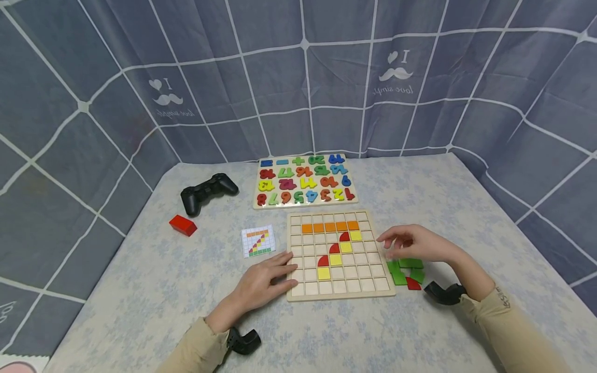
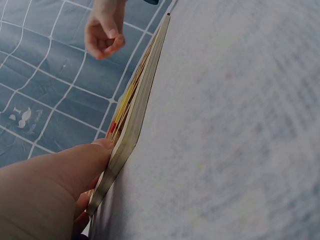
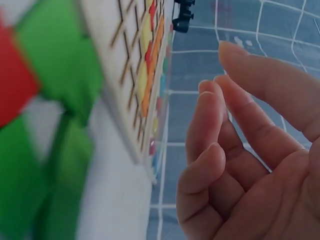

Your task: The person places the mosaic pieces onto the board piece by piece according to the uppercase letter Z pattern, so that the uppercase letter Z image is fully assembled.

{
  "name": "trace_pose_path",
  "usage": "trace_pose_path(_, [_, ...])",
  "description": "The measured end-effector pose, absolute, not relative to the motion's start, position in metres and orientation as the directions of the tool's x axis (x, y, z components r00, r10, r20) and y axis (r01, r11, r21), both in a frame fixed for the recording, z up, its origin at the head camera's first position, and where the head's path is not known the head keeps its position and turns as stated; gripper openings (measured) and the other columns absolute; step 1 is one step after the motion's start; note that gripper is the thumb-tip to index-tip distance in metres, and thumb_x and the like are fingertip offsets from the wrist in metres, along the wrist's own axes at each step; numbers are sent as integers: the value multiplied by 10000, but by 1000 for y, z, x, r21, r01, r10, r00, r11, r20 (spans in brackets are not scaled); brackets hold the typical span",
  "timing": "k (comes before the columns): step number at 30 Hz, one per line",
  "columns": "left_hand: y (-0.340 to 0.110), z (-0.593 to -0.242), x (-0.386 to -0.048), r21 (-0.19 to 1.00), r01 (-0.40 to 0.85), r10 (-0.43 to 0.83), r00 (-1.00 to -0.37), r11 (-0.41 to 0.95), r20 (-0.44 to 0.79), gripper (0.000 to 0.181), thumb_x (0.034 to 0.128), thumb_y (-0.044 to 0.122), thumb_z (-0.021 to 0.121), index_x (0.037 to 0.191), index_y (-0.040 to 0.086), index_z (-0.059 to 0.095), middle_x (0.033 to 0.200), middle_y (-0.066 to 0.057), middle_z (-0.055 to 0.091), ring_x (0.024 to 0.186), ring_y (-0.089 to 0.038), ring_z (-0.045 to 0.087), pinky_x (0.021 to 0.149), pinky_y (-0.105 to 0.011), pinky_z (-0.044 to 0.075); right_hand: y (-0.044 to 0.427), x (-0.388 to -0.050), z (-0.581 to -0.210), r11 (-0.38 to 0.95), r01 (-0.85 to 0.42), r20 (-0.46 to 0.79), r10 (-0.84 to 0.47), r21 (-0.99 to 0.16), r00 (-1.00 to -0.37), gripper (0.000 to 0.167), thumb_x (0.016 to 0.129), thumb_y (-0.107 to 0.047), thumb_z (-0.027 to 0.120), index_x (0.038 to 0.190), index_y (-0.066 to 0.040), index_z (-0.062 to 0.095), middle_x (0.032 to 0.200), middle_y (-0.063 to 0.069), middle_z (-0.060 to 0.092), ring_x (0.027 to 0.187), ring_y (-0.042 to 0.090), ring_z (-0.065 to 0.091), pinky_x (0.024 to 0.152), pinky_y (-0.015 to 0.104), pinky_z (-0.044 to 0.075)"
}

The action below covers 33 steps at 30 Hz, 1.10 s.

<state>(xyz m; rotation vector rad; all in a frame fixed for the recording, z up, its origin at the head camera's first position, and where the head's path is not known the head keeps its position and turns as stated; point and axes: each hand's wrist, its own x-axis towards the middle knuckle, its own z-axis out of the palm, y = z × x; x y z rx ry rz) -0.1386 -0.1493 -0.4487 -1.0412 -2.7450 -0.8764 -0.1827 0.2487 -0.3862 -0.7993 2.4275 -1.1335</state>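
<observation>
A wooden grid board (image 1: 368,271) lies on the table with a row of several orange squares (image 1: 330,227). Yellow squares (image 1: 335,259) run diagonally below it, with three red quarter-round pieces (image 1: 324,261) beside them. My left hand (image 1: 263,280) rests its outstretched fingers on the board's left edge; its thumb (image 2: 85,160) touches the rim in the left wrist view. Off the right edge hovers my right hand (image 1: 417,243), fingers loosely bent and holding nothing in the right wrist view. Beneath and beside it lie loose green pieces (image 1: 398,273) and a red piece (image 1: 413,283).
A pattern card (image 1: 258,241) lies left of the board. Behind stands a number puzzle (image 1: 305,202) with colourful digits. At the left are a black game controller (image 1: 207,192) and a red block (image 1: 183,225). A checked curtain (image 1: 336,77) hangs around the table.
</observation>
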Motion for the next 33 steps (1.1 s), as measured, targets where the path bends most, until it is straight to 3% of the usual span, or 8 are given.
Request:
trace_pose_path(19, [-150,-450,-139,489,625,579,-771,608,266,435,896,405,622,1228,124,649,1387,-61,485,1300,-176,418,1023,-377,407,285,-155,-410,358,-333,-24,-711,-872,-702,305,877,-72,663,1150,48,598,952,159,629,684,192,604,573,291,516])
trace_pose_path(27, [-149,-449,-139,492,626,582,-770,606,262,434,896,399,625,1229,120,648,1387,-67,485,1300,-181,417,1022,-381,408,289,-154,-418,387,-309,-72,-717,-869,-694,260,834,-98,716,1056,-1,622,776,49,626,618,190,571,527,274,495])
trace_pose_path(33, [-149,-447,-139,492,622,584,-772,609,252,439,899,405,619,1232,120,645,1390,-66,481,1303,-180,413,1022,-388,407,291,-152,-420,415,-330,-83,-718,-848,-691,308,784,-129,766,1038,-36,619,784,57,586,670,141,525,560,270,485])
